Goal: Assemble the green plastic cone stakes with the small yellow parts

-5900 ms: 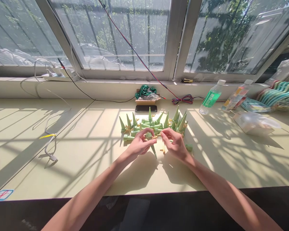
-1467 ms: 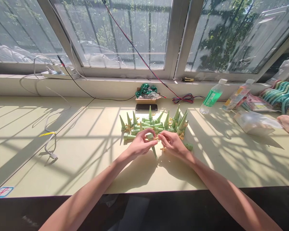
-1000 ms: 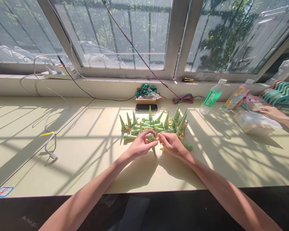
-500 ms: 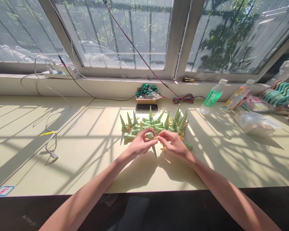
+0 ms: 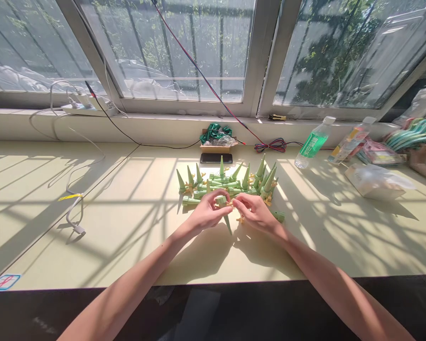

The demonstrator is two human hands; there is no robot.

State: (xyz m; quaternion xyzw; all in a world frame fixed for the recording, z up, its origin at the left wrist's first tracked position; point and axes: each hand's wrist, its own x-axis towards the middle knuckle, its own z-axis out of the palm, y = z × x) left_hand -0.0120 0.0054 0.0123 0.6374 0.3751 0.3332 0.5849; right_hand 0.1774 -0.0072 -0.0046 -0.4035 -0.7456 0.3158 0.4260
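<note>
My left hand (image 5: pixel 208 212) is closed around a green plastic plant watering spike (image 5: pixel 227 224), its wide ribbed end up and its point slanting down. A small yellow valve piece (image 5: pixel 229 204) sticks out from the spike's side. My right hand (image 5: pixel 254 212) pinches at the valve's outer end; its fingertips hide part of it. Just beyond both hands lies a cluster of similar green spikes (image 5: pixel 222 168), some standing point up, others on their sides, with yellow valves among them. Another yellow valve (image 5: pixel 240 219) rests on the table below my right hand.
A black phone (image 5: pixel 216 158) and a small cardboard box (image 5: pixel 216 148) sit behind the cluster. Bottles (image 5: pixel 313 144) and a clear plastic packet (image 5: pixel 374 182) stand at right. At far right, another person's hand (image 5: pixel 421 154) is by teal hangers (image 5: pixel 415 135). A white cable (image 5: pixel 74 215) lies left.
My hands have hardly moved; the spike and valve stay in place between them. At far right, the other person's hand has moved left to the hangers, which are now blurred and shifted.
</note>
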